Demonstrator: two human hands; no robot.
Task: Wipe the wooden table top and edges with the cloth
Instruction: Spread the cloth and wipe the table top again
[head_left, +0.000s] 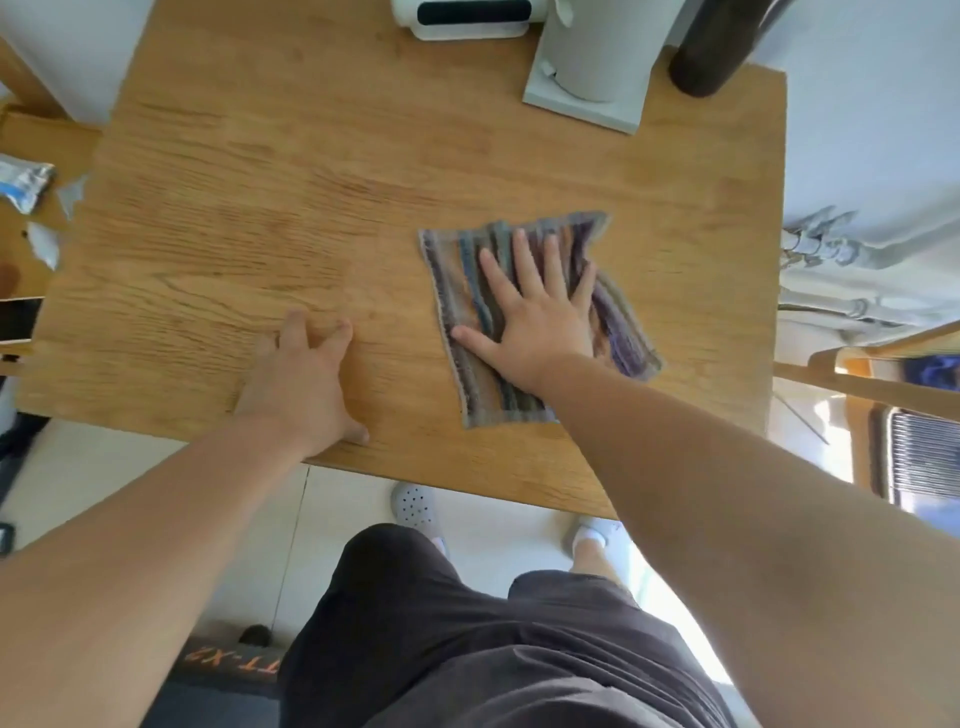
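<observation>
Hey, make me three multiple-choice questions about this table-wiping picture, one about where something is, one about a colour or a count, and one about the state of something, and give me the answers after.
1. Where does the cloth lie on the wooden table?
A. On the right half, nearer the person
B. At the far left corner
C. Hanging off the far edge

2. What does the cloth look like?
A. Plain white
B. Striped in grey, blue, purple and brown
C. Solid red

3. How is the right hand placed?
A. Clenched around a bunched cloth
B. Lifted clear of the table
C. Flat, fingers spread, pressing on the spread-out cloth

Answers:
1 A: the cloth sits right of centre, between the white appliance base and the near edge.
2 B: lengthwise stripes in those colours show around the hand.
3 C: the palm lies open on the cloth, while the left hand rests on bare wood.
</observation>
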